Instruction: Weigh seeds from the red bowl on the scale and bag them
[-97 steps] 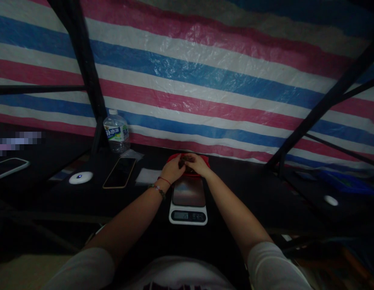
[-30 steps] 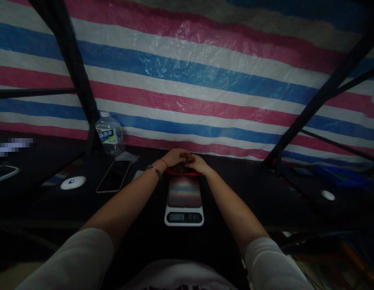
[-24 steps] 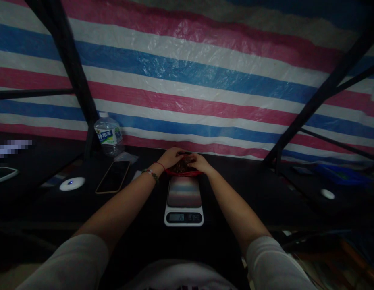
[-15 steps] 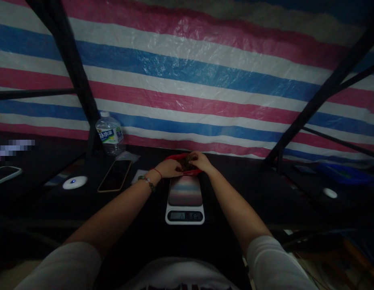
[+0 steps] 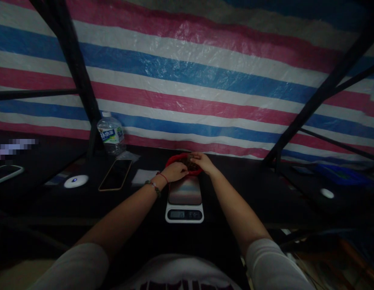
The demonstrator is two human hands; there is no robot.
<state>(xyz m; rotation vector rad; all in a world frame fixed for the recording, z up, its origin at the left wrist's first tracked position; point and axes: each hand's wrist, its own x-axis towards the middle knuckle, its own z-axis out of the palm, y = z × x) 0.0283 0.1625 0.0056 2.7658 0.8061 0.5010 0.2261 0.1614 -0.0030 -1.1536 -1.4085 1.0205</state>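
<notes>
A red bowl (image 5: 177, 156) with dark brown, crumbly contents (image 5: 183, 160) stands behind a white digital kitchen scale (image 5: 184, 215) with a shiny plate. My left hand (image 5: 176, 172), with a red string and a beaded bracelet at its wrist, reaches over the bowl's front left rim. Its fingers are bent together in the contents, and what they hold is hidden. From the right side my right hand (image 5: 202, 162) reaches over the bowl, its thumb and fingers pinching a dark brown clump (image 5: 191, 158). The small digits on the scale's display are hard to read.
Left of the bowl lie a white paper (image 5: 143, 177), a phone (image 5: 116, 175) and a white oval device (image 5: 76, 181). A clear plastic bottle (image 5: 111, 135) stands behind them. At the right are a white mouse-shaped object (image 5: 327, 193) and a blue tray (image 5: 341, 174). Black metal posts (image 5: 76, 68) frame the striped sheet.
My left hand has shifted slightly right, showing more of the bowl's left rim and the white paper. My right hand stays at the bowl's right side, the brown clump now plainer between its fingers.
</notes>
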